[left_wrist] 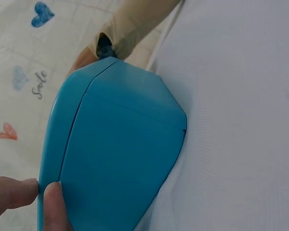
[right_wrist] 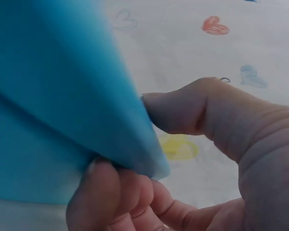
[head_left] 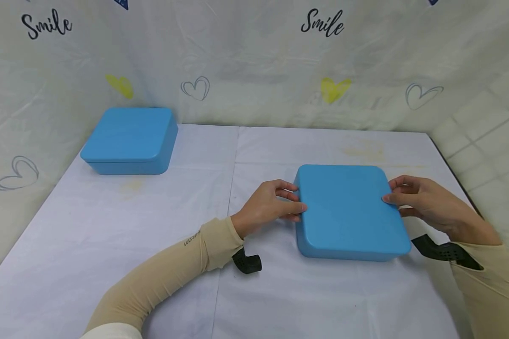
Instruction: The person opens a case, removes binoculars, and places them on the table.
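A blue box (head_left: 352, 212) with rounded corners and a lid (left_wrist: 65, 115) lies on the table, right of the middle. On its left edge, my left hand (head_left: 273, 202) pinches the lid, thumb on the top rim and fingers down the side. My right hand (head_left: 432, 202) grips the opposite edge the same way. In the right wrist view its thumb (right_wrist: 173, 113) presses the upper rim while the fingertips (right_wrist: 98, 187) sit at the seam beneath the lid. A thin dark seam line parts lid and body in the left wrist view. What the box contains is hidden.
A second blue box (head_left: 129, 134), lidded too, stands at the back left of the white-covered table (head_left: 152, 273). Behind hangs a pale sheet (head_left: 246, 52) printed with hearts and "Smile". Black curved pieces (head_left: 249, 263) stick out at both sleeve cuffs. The table's right edge lies close to my right hand.
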{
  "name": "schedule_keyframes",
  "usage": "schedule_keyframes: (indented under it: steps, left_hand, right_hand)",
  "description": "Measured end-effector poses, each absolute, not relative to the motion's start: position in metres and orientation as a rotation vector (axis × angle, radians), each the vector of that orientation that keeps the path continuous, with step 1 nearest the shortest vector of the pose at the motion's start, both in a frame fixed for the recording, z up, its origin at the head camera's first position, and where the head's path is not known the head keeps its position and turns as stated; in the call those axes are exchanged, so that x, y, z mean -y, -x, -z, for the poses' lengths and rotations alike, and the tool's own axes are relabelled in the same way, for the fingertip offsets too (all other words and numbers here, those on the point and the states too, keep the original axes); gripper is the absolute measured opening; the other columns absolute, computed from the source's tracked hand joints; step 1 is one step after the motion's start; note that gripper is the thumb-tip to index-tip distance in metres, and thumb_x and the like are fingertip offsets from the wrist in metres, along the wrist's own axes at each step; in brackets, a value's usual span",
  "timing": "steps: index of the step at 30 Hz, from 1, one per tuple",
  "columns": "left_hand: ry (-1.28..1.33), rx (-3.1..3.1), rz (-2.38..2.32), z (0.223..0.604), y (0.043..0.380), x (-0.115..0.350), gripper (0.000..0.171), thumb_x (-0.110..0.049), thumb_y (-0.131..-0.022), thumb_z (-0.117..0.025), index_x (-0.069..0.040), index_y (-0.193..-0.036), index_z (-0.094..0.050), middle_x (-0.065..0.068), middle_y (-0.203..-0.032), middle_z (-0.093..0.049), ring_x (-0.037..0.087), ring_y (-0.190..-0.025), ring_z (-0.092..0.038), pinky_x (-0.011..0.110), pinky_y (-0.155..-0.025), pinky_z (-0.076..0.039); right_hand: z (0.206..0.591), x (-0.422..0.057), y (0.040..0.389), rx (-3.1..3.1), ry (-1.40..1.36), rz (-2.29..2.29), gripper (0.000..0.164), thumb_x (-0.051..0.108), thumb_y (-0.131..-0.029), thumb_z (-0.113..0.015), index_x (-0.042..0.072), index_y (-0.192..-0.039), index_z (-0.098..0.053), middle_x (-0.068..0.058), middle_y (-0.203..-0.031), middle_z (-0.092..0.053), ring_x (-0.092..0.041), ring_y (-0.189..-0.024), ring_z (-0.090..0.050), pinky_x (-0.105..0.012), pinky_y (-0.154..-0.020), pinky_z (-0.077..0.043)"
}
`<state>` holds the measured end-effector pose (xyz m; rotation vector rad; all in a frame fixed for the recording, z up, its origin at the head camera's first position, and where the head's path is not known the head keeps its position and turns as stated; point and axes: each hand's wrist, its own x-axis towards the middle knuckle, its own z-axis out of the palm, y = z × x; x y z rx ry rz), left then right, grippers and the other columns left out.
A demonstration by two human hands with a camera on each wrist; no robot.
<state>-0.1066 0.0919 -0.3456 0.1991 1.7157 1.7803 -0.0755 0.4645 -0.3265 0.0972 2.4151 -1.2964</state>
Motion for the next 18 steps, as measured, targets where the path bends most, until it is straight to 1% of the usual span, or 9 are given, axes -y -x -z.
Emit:
schedule_keyframes:
  steps: [6,13,18]
  left_hand:
    - [-0.2,-1.708,-1.786,0.3461,0.1069,-0.0913,0.055,-0.006,-0.087,-0.081,-0.003,-0.136,-0.056,0.012,-0.12,-0.064,0.018,-0.071,-0.075,0.044,-0.087,-0.065]
    - [-0.197,-1.697,-1.792,0.3465,0.1075,-0.0909,0.056,-0.004,-0.088,-0.08,-0.003,-0.138,-0.055,0.012,-0.118,-0.065,0.018,-0.07,-0.075,0.044,-0.086,-0.065]
    - [-0.194,-1.7,-1.796,0.3463,0.1072,-0.0912,0.055,-0.003,-0.088,-0.08,-0.003,-0.137,-0.055,0.012,-0.117,-0.065,0.018,-0.07,-0.075,0.044,-0.085,-0.065]
  right_hand:
    - [0.3281,-0.4628,0.0759,-2.445,-0.093,1.275,0.029,0.015,-0.103,-0.063,0.003,-0.12,-0.043,0.007,-0.1,-0.061,-0.009,-0.089,-0.066,-0.025,-0.077,-0.059]
    - [0.3285,-0.4618,0.0764,-2.46,-0.108,1.261,0.032,0.014,-0.102,-0.065,0.003,-0.121,-0.042,0.008,-0.094,-0.06,-0.009,-0.087,-0.066,-0.024,-0.076,-0.059]
    - [0.3295,-0.4619,0.0782,-2.457,-0.115,1.233,0.035,0.017,-0.102,-0.065,0.003,-0.124,-0.041,0.007,-0.099,-0.062,-0.01,-0.089,-0.067,-0.025,-0.077,-0.06]
